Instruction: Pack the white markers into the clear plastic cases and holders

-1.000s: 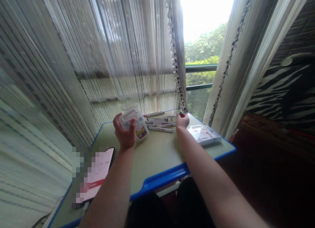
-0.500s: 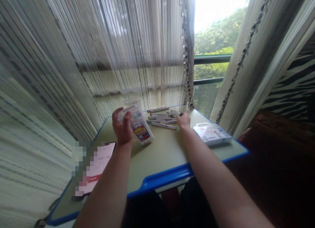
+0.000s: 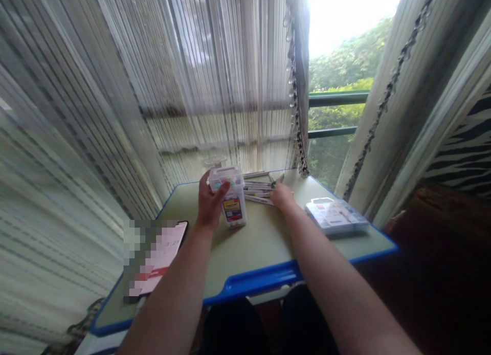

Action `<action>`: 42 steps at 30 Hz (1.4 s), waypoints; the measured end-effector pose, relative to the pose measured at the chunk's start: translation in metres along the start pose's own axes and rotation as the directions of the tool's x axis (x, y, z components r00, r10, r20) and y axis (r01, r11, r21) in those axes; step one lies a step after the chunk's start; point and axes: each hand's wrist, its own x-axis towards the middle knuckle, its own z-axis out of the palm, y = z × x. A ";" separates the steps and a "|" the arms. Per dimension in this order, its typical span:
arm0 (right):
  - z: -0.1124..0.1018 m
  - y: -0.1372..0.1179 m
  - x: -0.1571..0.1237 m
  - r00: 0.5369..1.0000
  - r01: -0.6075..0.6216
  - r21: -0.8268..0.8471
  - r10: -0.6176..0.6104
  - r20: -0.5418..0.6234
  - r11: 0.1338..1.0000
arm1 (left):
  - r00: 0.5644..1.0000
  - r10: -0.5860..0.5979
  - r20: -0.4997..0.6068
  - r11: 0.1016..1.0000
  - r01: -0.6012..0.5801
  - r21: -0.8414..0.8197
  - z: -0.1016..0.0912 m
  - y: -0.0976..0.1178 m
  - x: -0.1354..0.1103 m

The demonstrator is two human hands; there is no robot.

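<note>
My left hand [image 3: 210, 204] is wrapped round a clear plastic marker case [image 3: 238, 194] with a yellow and dark label on its front. The case stands nearly upright over the table, its clear lid [image 3: 215, 161] swung open at the back. Coloured ends show through its upper part. To its right, several white marker pens [image 3: 258, 187] lie loosely side by side. My right hand [image 3: 282, 196] is closed at their right end, fingers pinched on a marker with a green part showing. My fingers partly hide which pens they touch.
A flat clear plastic box [image 3: 337, 217] with a handle lies on the right of the table [image 3: 261, 250], which has a raised blue edge. On the left is a phone [image 3: 164, 260], partly pixelated. String curtains [image 3: 230, 89] hang close behind the table.
My left hand has brought the case right and turned it from tilted to nearly upright. My right hand stays by the pens, now lower over their right end. The view has shifted slightly.
</note>
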 end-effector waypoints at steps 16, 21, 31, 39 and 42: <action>0.012 0.007 0.003 0.998 0.025 -0.075 -0.029 -0.062 0.997 | 0.790 0.578 0.204 0.500 -0.540 0.677 -0.008 -0.018 -0.017; 0.016 0.009 0.001 0.996 0.041 -0.081 -0.047 -0.076 0.996 | 0.679 0.663 0.316 0.340 -0.649 0.681 -0.010 -0.012 -0.013; 0.014 -0.007 0.001 0.966 0.175 0.054 -0.161 -0.205 0.983 | 0.690 0.625 0.366 0.321 -0.654 0.685 -0.009 0.001 -0.011; 0.014 -0.041 -0.031 0.900 0.384 0.702 -0.414 -0.139 0.599 | 0.740 0.645 0.194 0.481 -0.589 0.650 0.001 0.016 -0.013; 0.013 -0.049 -0.041 0.847 0.405 0.748 -0.524 -0.089 0.526 | 0.789 0.603 0.118 0.590 -0.540 0.600 0.002 0.015 -0.013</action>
